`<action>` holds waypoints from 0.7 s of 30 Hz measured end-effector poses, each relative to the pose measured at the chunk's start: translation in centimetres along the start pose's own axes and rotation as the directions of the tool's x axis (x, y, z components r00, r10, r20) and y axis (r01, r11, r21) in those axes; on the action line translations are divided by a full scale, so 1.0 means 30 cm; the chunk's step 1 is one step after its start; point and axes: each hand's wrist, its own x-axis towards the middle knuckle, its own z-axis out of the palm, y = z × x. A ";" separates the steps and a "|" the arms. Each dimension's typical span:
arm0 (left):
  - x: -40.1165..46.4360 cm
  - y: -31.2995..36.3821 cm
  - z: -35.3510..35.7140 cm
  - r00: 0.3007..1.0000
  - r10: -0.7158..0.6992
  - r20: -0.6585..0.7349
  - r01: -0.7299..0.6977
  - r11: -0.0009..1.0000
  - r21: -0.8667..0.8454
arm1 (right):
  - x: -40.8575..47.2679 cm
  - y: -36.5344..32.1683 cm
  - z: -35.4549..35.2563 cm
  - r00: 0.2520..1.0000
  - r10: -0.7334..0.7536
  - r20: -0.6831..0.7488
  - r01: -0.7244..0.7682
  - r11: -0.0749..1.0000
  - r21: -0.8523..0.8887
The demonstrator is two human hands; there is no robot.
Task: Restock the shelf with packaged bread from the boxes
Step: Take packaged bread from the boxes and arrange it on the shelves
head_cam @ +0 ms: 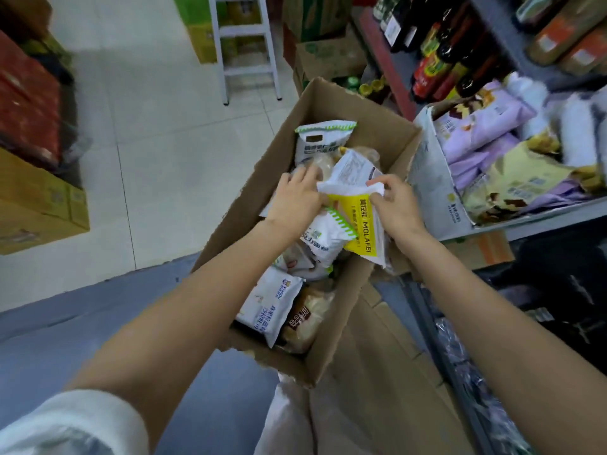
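An open cardboard box point(374, 133) in front of me holds several packaged breads. Both my hands are over its middle. My right hand point(395, 205) pinches the top edge of a yellow and white MOLAFEI bread pack point(361, 224). My left hand point(295, 200) grips the same pack at its left edge, next to a white pack with green trim point(323, 238). Another white and green pack point(320, 139) stands at the box's far end. At the near end lie a white pack point(269, 303) and a brown loaf pack point(303, 318). The shelf point(538, 221) at right carries purple and cream bread packs point(483, 126).
A white display carton point(430, 188) on the shelf holds the purple packs. Dark bottles point(437, 47) fill the shelf above. A white stepladder point(244, 47) stands on the tiled floor ahead. Red and yellow cartons point(29, 152) stack at left. Flattened cardboard point(377, 372) lies under the box.
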 end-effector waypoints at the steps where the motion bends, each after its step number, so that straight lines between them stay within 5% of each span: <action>1: 0.014 -0.002 -0.047 0.998 0.051 -0.045 -0.053 0.997 -0.054 | -0.014 -0.014 -0.029 0.999 -0.039 -0.011 0.039 0.999 0.015; 5: 0.117 0.004 -0.264 0.942 0.331 0.061 -0.309 0.922 -0.233 | -0.037 -0.123 -0.200 0.971 -0.237 -0.015 0.235 0.969 -0.069; 11: 0.290 0.176 -0.605 0.923 0.373 -0.094 -0.382 0.863 -0.332 | -0.079 -0.300 -0.576 0.877 -0.381 -0.292 0.348 0.924 -0.159; 16: 0.391 0.421 -0.885 0.872 0.375 -0.314 -0.477 0.792 -0.381 | -0.153 -0.238 -0.925 0.791 -0.044 -0.610 0.169 0.974 0.150; 17: 0.409 0.480 -0.934 0.862 0.382 -0.333 -0.495 0.776 -0.392 | -0.176 -0.216 -1.000 0.822 0.075 -0.565 0.153 0.926 0.346; 19: 0.445 0.610 -1.027 0.844 0.387 -0.371 -0.524 0.743 -0.417 | -0.234 -0.168 -1.158 0.905 0.156 -0.396 0.203 0.659 0.724; 21: 0.477 0.751 -1.114 0.832 0.370 -0.413 -0.543 0.696 -0.470 | -0.292 -0.110 -1.312 0.905 0.138 -0.403 0.314 0.426 0.849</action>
